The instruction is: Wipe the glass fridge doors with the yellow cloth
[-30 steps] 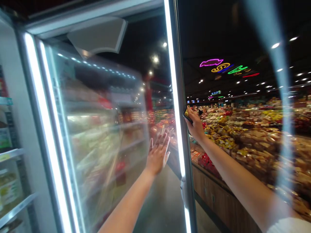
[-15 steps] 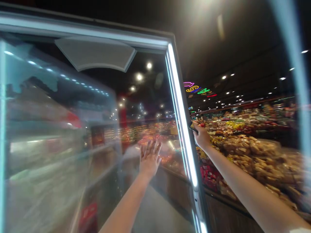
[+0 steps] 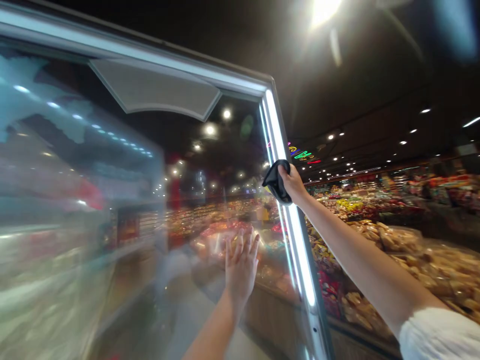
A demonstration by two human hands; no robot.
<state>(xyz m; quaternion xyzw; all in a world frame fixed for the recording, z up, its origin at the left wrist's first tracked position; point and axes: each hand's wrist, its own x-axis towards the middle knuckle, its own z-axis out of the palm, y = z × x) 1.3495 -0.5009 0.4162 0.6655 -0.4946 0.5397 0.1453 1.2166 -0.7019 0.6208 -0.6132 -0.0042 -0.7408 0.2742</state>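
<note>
A glass door [image 3: 131, 165] with a lit metal frame [image 3: 292, 235] fills the left and middle of my view, standing at an angle. My left hand [image 3: 242, 262] is spread against the inner side of the glass, fingers apart and holding nothing. Higher up on the right, my right hand [image 3: 294, 182] grips a dark cloth [image 3: 278, 185], bunched and partly folded. The cloth lies across the door's lit side edge, and my thumb presses on it. My other right-hand fingers are mostly hidden behind the cloth and frame.
Beyond the door's edge, a long display is heaped with packaged food [image 3: 397, 240]. A pale panel [image 3: 157, 85] is fixed at the top of the glass. Neon signs [image 3: 303, 154] and ceiling lamps glow behind. Blurred shelves show through or reflect in the glass.
My right hand has brought the cloth from behind the door's outer edge round onto the lit frame, moving left and up. My left hand appears slightly lower and further right, still spread.
</note>
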